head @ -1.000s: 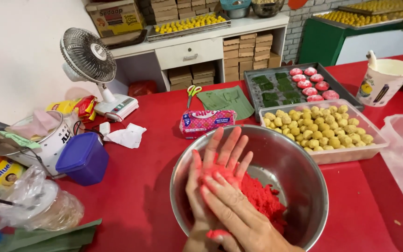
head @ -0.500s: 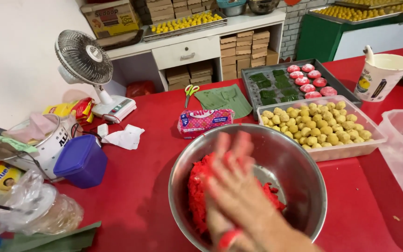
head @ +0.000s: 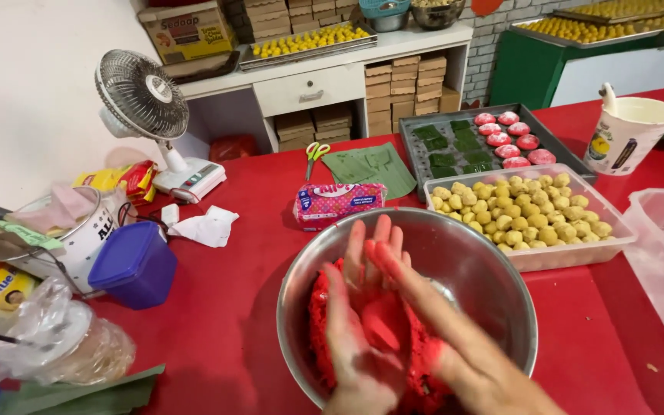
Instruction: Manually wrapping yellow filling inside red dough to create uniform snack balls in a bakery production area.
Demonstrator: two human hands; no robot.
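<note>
Below, both hands over a steel bowl (head: 493, 269) on a red table (head: 232, 307). Left hand (head: 359, 307) flat, fingers straight and close together, smeared red. Right hand (head: 432, 323) flat too, laid crosswise over the left, palms pressed together on a flattened piece of red dough (head: 382, 323). More red dough heaped under and just left of the hands, inside the bowl. Just beyond the fingertips, a pink patterned packet (head: 338, 204); past that, green-handled scissors (head: 315, 151) and folded green leaves (head: 374, 165). Up and to the right of the hands, touching the bowl's rim, a clear tub of small yellow balls (head: 524, 211); behind it a dark tray (head: 424, 150) with green squares and pink-topped cakes. Well left of the hands, a blue lidded box (head: 134, 263) and a small white fan (head: 144, 100).
</note>
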